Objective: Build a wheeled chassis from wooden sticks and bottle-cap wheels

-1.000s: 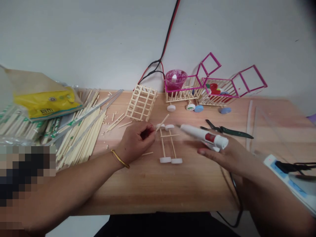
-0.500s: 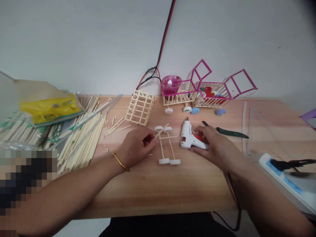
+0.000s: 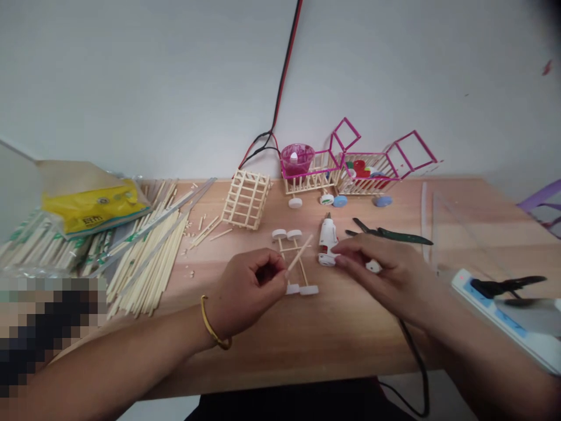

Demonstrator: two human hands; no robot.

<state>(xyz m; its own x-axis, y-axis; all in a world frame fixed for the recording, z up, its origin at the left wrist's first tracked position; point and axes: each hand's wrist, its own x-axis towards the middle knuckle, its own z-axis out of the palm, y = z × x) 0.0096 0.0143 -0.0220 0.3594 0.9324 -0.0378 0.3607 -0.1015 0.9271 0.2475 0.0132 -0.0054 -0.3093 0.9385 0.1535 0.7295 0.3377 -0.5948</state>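
My left hand point(image 3: 252, 286) is closed in a pinch on a short wooden stick point(image 3: 300, 255), which slants up to the right. Beneath and behind the stick lies a small wheeled frame point(image 3: 303, 272) of thin sticks with white bottle-cap wheels. My right hand point(image 3: 381, 272), thumb and forefinger a little apart, is in front of a white glue gun point(image 3: 327, 240) lying on the table. Its fingers cover part of the gun's handle, and they appear to hold nothing. The gun's nozzle points away from me.
A slatted stick crate point(image 3: 246, 199) and two pink-trimmed carts point(image 3: 311, 181) stand near the wall. Green-handled pliers point(image 3: 394, 235) lie behind my right hand. Loose sticks point(image 3: 153, 257) and a yellow packet point(image 3: 96, 204) are at left, a power strip point(image 3: 486, 316) at right.
My right hand has come off the glue gun's handle and moved toward me. My left hand has brought the stick nearer to me and to the right, over the wheeled frame.
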